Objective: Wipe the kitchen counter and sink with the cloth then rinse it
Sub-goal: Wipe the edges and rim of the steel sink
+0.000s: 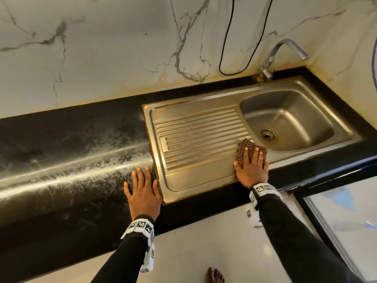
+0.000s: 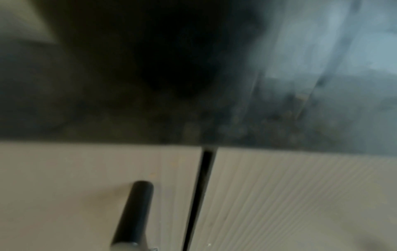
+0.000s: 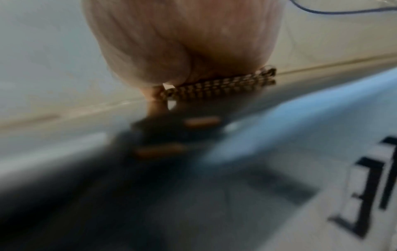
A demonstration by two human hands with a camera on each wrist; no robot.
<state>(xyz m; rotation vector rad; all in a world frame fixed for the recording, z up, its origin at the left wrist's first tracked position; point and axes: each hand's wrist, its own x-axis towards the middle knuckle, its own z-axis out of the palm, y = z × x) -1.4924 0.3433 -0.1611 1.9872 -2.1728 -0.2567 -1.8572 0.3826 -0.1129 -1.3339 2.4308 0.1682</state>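
A brown checked cloth [image 1: 245, 149] lies on the steel sink's drainboard [image 1: 195, 137], close to the basin [image 1: 285, 121]. My right hand [image 1: 252, 166] presses flat on the cloth with straight fingers spread over it. In the right wrist view the heel of that hand [image 3: 182, 42] sits on the cloth's edge [image 3: 217, 86]. My left hand [image 1: 142, 188] lies flat, fingers straight, on the black counter [image 1: 71, 160] just left of the sink's rim. The left wrist view is blurred and shows no fingers.
A curved steel tap [image 1: 273, 58] stands behind the basin, and a black cable [image 1: 224, 48] hangs down the marble wall. The counter's front edge runs above white cabinet doors with a dark handle [image 2: 133, 214]. A bare foot [image 1: 215, 275] stands on the floor below.
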